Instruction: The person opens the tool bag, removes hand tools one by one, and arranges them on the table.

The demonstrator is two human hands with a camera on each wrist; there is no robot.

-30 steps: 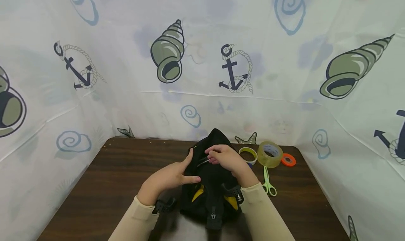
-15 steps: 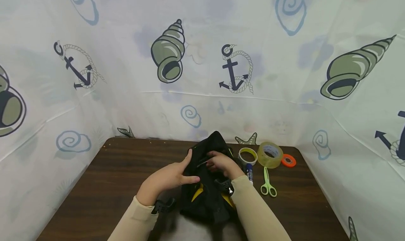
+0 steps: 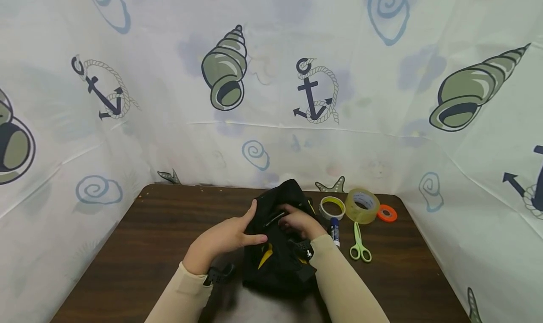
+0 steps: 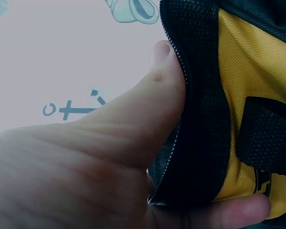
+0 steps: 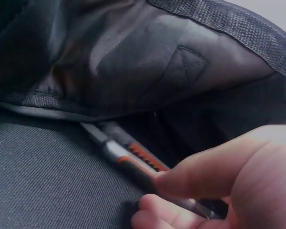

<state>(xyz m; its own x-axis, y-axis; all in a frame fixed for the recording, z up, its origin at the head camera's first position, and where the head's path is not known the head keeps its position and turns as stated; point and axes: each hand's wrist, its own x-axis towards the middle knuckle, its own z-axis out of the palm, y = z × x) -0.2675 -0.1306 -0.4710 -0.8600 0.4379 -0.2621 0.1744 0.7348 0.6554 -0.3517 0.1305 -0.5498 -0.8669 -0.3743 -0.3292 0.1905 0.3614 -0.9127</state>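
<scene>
A black bag [image 3: 275, 271] with yellow panels and a zippered edge sits at the middle of the table. My left hand [image 3: 226, 240] holds its left side, thumb and fingers spread on either side of the zippered rim. In the left wrist view one digit lies along the zipper [image 4: 183, 62], and another finger reaches under the yellow fabric [image 4: 248, 57]. At the bag's mouth, my right hand [image 3: 299, 221] pinches a utility knife [image 5: 133, 160] with orange and dark parts between thumb and fingers. The knife's far tip meets the dark lining; its rear end is partly hidden by the hand.
Right of the bag lie a white-and-yellow tape roll [image 3: 332, 209], a wide clear tape roll [image 3: 362, 214] and an orange tape roll [image 3: 387, 213]. Nearer are a blue tube-shaped stick [image 3: 335, 231] and green scissors [image 3: 359, 245]. A patterned curtain [image 3: 271, 101] hangs behind the table [image 3: 178, 224].
My right hand has dropped lower and into the bag's mouth, uncovering the blue stick. The bag's top has sunk slightly, and its front strap has shifted. My left hand stays in place.
</scene>
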